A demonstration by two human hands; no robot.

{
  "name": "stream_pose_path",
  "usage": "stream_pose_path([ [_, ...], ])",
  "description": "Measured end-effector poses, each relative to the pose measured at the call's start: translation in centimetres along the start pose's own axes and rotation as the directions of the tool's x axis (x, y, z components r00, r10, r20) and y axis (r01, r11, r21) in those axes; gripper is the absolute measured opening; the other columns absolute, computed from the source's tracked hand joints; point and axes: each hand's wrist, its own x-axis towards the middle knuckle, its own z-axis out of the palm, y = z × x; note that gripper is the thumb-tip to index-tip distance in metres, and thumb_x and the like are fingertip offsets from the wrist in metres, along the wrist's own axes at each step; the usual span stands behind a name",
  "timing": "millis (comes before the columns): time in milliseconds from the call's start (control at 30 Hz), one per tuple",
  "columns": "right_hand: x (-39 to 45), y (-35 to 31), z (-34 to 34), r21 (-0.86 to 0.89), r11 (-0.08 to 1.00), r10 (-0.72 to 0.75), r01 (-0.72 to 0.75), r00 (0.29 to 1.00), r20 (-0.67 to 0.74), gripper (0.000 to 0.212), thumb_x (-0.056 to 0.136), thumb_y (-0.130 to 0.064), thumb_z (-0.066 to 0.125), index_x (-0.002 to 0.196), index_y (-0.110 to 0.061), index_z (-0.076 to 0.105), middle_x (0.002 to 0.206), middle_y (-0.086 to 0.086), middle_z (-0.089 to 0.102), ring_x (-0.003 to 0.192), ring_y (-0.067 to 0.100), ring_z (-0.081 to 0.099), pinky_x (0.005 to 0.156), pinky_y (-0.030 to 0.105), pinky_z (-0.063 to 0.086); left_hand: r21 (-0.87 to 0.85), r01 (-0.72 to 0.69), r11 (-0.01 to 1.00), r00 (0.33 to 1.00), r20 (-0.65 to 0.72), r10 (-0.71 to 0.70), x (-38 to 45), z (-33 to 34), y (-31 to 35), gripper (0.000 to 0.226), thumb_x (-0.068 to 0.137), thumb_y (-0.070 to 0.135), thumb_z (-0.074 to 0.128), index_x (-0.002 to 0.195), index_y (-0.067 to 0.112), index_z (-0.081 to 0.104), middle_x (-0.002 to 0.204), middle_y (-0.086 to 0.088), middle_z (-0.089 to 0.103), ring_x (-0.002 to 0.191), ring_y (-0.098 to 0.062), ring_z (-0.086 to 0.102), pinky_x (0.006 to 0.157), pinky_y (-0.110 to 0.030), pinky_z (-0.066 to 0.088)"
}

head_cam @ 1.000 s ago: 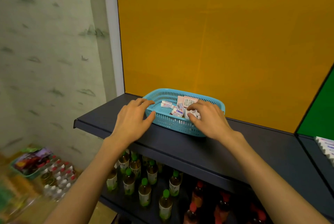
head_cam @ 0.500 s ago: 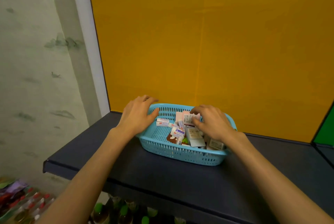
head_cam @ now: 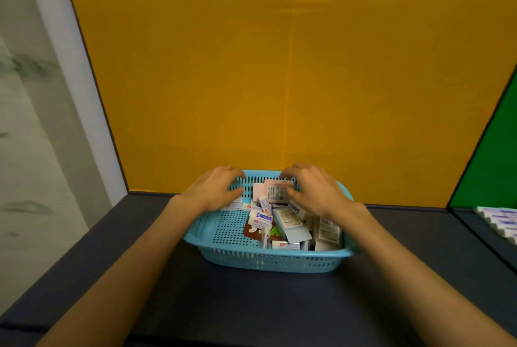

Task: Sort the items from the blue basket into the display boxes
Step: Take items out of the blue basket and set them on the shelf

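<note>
The blue basket [head_cam: 268, 260] stands on a dark shelf [head_cam: 251, 304], its far end close against the yellow back panel [head_cam: 279, 67]. Its perforated floor is bare on the left side; the right and far portions hold a loose heap of small packets and cartons [head_cam: 291, 227], lying at mixed angles and overlapping one another. Among them: a white carton with a blue-and-purple label [head_cam: 261, 219], a grey-white carton with printed text [head_cam: 291, 225], and a brown packet [head_cam: 251, 230] partly covered beneath them. Print on the labels is too small to read.

The left hand [head_cam: 216, 191] rests over the basket's far left corner — fingers curled over the rim, thumb inside against the perforated wall. It grips the basket itself, no packet.

The right hand [head_cam: 314, 192] reaches into the far right part of the basket. Its fingers arch over the top edge of a pale pink card-backed packet [head_cam: 275, 191] that stands upright against the far wall, and the thumb is set against the packet's right edge, so the hand appears to pinch it. Whether the packet is lifted clear of the heap cannot be told.

Both bare forearms extend from the lower corners toward the basket.

At the right edge, past a dark divider, a green panel [head_cam: 492, 167] adjoins the yellow one, and a row of white-and-blue packs [head_cam: 500, 220] lies on the neighbouring shelf section, well apart from the basket. A pale wall [head_cam: 33, 151] runs along the left.
</note>
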Motion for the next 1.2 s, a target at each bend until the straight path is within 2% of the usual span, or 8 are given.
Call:
stream_pose_path([
  [233, 0.8, -0.7, 0.3, -0.038, 0.999, 0.008, -0.008, 1.000, 0.002, 0.029, 0.096, -0.030, 0.058, 0.123, -0.022, 0.064, 0.113, -0.002, 0.066, 0.104, 0.021, 0.061, 0.087, 0.042, 0.052, 0.043, -0.006, 0.999, 0.979, 0.202, -0.003, 1.8, 1.8, -1.2, 0.045, 0.095, 0.042, 0.059, 0.134, 0.020, 0.053, 0.128, -0.004, 0.056, 0.113, -0.022, 0.055, 0.090, -0.036, 0.047],
  [433, 1.2, -0.8, 1.0, -0.047, 0.999, 0.005, -0.005, 1.000, -0.001, 0.027, 0.097, -0.033, 0.057, 0.120, -0.023, 0.066, 0.111, -0.003, 0.067, 0.101, 0.019, 0.061, 0.084, 0.040, 0.052, 0.118, -0.022, 0.993, 0.946, 0.323, -0.017, 2.4, 3.0, -1.4, 0.030, 0.090, 0.024, 0.069, 0.116, 0.014, 0.060, 0.119, -0.007, 0.062, 0.105, -0.024, 0.058, 0.086, -0.034, 0.049],
  [633, 1.2, -0.9, 1.4, -0.054, 0.999, -0.006, 0.006, 1.000, -0.005, 0.029, 0.096, -0.030, 0.058, 0.123, -0.022, 0.065, 0.113, -0.002, 0.066, 0.102, 0.019, 0.059, 0.076, 0.031, 0.039, 0.060, -0.001, 0.998, 0.942, 0.336, -0.019, 2.4, 3.2, -1.7, 0.034, 0.084, 0.024, 0.077, 0.112, 0.016, 0.059, 0.114, -0.002, 0.057, 0.098, -0.018, 0.052, 0.083, -0.029, 0.044],
  [767, 1.2, -1.3, 1.6, -0.048, 0.999, -0.019, 0.019, 1.000, 0.007, 0.028, 0.096, -0.031, 0.058, 0.122, -0.023, 0.066, 0.112, -0.001, 0.066, 0.103, 0.020, 0.060, 0.083, 0.036, 0.047, -0.036, 0.015, 0.999, 0.950, 0.314, -0.003, 2.2, 3.0, -1.7, 0.038, 0.078, 0.020, 0.083, 0.096, 0.025, 0.050, 0.100, 0.006, 0.056, 0.095, -0.018, 0.055, 0.078, -0.032, 0.046],
  [867, 1.4, -1.7, 1.7, -0.034, 0.999, -0.033, 0.033, 0.999, 0.009, 0.026, 0.096, -0.031, 0.058, 0.119, -0.024, 0.067, 0.112, -0.002, 0.067, 0.103, 0.020, 0.061, 0.086, 0.039, 0.050, -0.085, 0.025, 0.996, 0.962, 0.275, -0.001, 1.8, 2.5, -1.6, 0.039, 0.073, 0.024, 0.087, 0.090, 0.030, 0.052, 0.094, 0.008, 0.059, 0.092, -0.017, 0.059, 0.081, -0.036, 0.051],
  [967, 1.8, -2.2, 1.7, -0.028, 0.998, -0.050, 0.051, 0.998, 0.034, 0.025, 0.096, -0.030, 0.058, 0.118, -0.023, 0.068, 0.113, -0.001, 0.067, 0.104, 0.020, 0.061, 0.086, 0.039, 0.050, -0.144, 0.031, 0.989, 0.988, 0.156, -0.008, 1.1, 1.2, -1.4, 0.036, 0.074, 0.030, 0.085, 0.096, 0.032, 0.058, 0.095, 0.013, 0.064, 0.091, -0.011, 0.060, 0.077, -0.033, 0.050],
  [1067, 2.4, -3.0, 1.8, -0.001, 0.998, -0.069, 0.070, 0.995, 0.073, 0.026, 0.093, -0.024, 0.060, 0.118, -0.022, 0.068, 0.114, -0.001, 0.066, 0.104, 0.021, 0.060, 0.084, 0.037, 0.049, -0.249, 0.045, 0.968, 0.998, -0.020, -0.051, -0.2, -0.7, -1.4, 0.034, 0.080, 0.035, 0.080, 0.107, 0.035, 0.060, 0.099, 0.017, 0.066, 0.089, -0.006, 0.061, 0.078, -0.032, 0.051],
  [1200, 3.4, -4.4, 2.8, 0.018, 0.993, -0.118, 0.117, 0.982, 0.150, 0.029, 0.094, -0.025, 0.060, 0.121, -0.019, 0.067, 0.121, 0.002, 0.064, 0.111, 0.023, 0.057, 0.090, 0.039, 0.048, -0.203, -0.019, 0.979, 0.944, -0.326, -0.049, -2.3, -2.1, -1.9, 0.030, 0.088, 0.048, 0.068, 0.116, 0.038, 0.060, 0.104, 0.021, 0.065, 0.089, -0.003, 0.061, 0.074, -0.033, 0.053],
])
